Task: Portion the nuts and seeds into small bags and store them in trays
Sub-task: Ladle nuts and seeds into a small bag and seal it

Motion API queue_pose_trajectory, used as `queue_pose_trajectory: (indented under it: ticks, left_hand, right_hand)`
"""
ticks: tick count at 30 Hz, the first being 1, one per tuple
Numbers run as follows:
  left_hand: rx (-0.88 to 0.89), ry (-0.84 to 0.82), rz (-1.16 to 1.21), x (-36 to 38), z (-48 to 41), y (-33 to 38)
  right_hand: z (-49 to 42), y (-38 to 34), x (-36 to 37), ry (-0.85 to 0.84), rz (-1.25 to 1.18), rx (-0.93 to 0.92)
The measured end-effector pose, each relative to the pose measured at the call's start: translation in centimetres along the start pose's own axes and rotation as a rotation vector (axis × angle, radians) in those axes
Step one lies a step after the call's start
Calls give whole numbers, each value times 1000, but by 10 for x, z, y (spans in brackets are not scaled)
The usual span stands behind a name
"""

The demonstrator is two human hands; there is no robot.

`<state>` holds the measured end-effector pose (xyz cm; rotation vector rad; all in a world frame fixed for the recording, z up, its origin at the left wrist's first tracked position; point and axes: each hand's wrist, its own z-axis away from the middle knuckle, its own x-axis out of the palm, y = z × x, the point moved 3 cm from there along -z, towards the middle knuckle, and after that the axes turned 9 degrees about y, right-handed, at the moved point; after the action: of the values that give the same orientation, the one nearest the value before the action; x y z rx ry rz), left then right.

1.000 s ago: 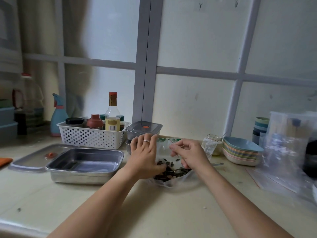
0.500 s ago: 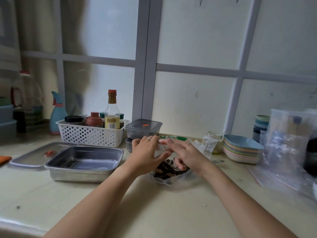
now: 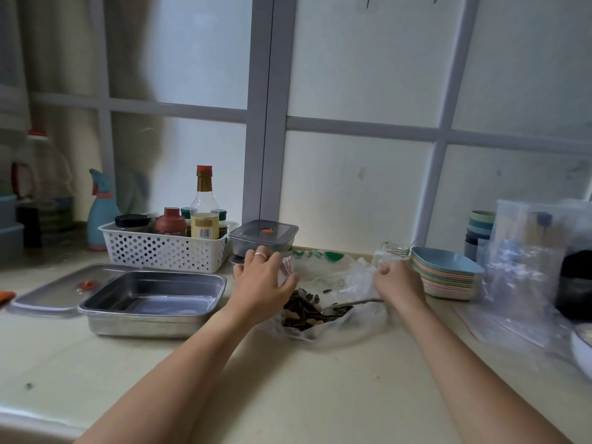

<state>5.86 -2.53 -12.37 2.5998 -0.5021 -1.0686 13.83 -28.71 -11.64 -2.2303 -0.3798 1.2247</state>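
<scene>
Head view: right of the tray [image 3: 147, 325], left hand [image 3: 261, 283] pinches a small bag [image 3: 286, 269] beside the seeds [image 3: 304, 311]; right hand [image 3: 398, 283] curls, grip unclear. Filling step; next, likely lift the spoon [image 3: 352, 303].

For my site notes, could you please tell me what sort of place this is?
Most likely a home kitchen: a white basket of condiment bottles, a stack of coloured bowls and a steel tray.

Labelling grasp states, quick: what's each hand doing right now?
Left hand: grips the small zip bag by its edge.
Right hand: fisted on clear plastic; which bag, cannot tell.
</scene>
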Motion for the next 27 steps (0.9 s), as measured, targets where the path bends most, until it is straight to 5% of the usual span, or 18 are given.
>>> queue_pose_trajectory:
  ticks: [6,12,17,20,27]
  left_hand:
    - [-69,-74,-29,3,1,-2]
    - [-156,-125,54,7,3,-7]
    - [-194,-94,117,6,2,-8]
    - [-209,-80,121,7,2,-9]
    - [-270,-139,8,8,7,-8]
  right_hand:
    - [-13,37,12,-111,214,282]
    - [-27,30,9,-41,-47,287]
    - [-23,15,-1,144,-747,367]
    - [-3,-13,-8,-144,-1139,322]
    - [33,-47,1,-387,-736,-21]
